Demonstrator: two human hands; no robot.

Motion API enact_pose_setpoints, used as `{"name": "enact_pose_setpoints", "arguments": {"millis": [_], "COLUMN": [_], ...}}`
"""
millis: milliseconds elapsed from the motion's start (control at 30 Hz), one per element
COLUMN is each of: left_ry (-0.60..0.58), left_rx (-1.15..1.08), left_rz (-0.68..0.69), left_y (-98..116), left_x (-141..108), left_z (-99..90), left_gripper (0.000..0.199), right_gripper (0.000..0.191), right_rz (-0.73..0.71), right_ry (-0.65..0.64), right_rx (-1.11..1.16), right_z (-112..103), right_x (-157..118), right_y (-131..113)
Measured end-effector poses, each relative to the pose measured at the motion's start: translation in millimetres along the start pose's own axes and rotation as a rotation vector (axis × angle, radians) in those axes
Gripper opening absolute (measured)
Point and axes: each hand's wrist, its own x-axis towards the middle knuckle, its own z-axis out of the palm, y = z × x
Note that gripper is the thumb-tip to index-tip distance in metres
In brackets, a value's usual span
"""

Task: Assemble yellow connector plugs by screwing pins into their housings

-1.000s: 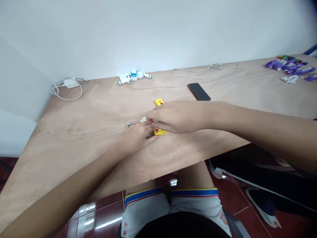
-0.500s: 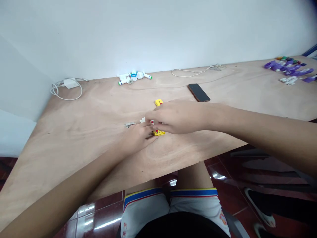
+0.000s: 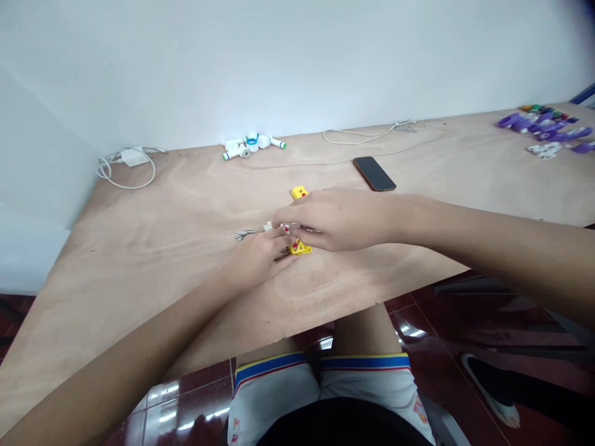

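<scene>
A small yellow plastic casing with red and dark spots lies on the table. My left hand is closed on its left edge, thumb on the near side and fingers on the far side. Above it my right hand reaches in from the right, fingertips pinched together close to the left fingers; whatever they hold is hidden. A tiny red-and-white part shows between the two hands. Beyond the right hand lies a second yellow piece, partly covered by it. White bits and thin metal pieces lie past the left hand.
A dark phone lies behind my right forearm. Along the wall are a white charger with cable, white tubular parts and a thin white cord. Purple parts sit far right. The table's front edge runs above my lap.
My right fingertips have shifted slightly over the casing, and a little more of its spotted face shows. Both hands otherwise stay in place.
</scene>
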Motion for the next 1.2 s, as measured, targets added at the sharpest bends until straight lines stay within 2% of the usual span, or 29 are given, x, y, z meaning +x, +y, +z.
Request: {"name": "enact_pose_setpoints", "arguments": {"millis": [100, 300, 500, 633, 767, 1100, 1200], "left_ry": [0.007, -0.022, 0.006, 0.027, 0.017, 0.016, 0.022], "left_rx": [0.003, 0.006, -0.025, -0.030, -0.032, -0.006, -0.009], "left_rz": [0.000, -0.008, 0.023, 0.031, 0.023, 0.005, 0.008], "left_y": [-0.3, -0.1, -0.2, 0.4, 1.4, 2.5, 3.1], "left_x": [0.0, 0.9, 1.0, 0.3, 0.3, 0.9, 0.6], "left_z": [0.2, -1.2, -1.0, -0.7, -1.3, -1.8, -1.3], "left_gripper": [0.023, 0.023, 0.022, 0.025, 0.025, 0.021, 0.023], "right_gripper": [0.029, 0.029, 0.031, 0.035, 0.036, 0.042, 0.037], "right_rz": [0.042, 0.035, 0.030, 0.090, 0.053, 0.093, 0.106], "right_ry": [0.009, 0.021, 0.020, 0.032, 0.019, 0.046, 0.058], "right_rx": [0.016, 0.035, 0.065, 0.063, 0.117, 0.177, 0.180], "right_z": [1.6, 2.8, 3.7, 3.3, 2.9, 6.8, 8.3], "right_x": [-0.6, -0.6, -3.3, -4.7, -5.1, -7.2, -8.4], "right_y": [2.8, 3.0, 1.8, 3.7, 5.2, 7.7, 9.9]}}
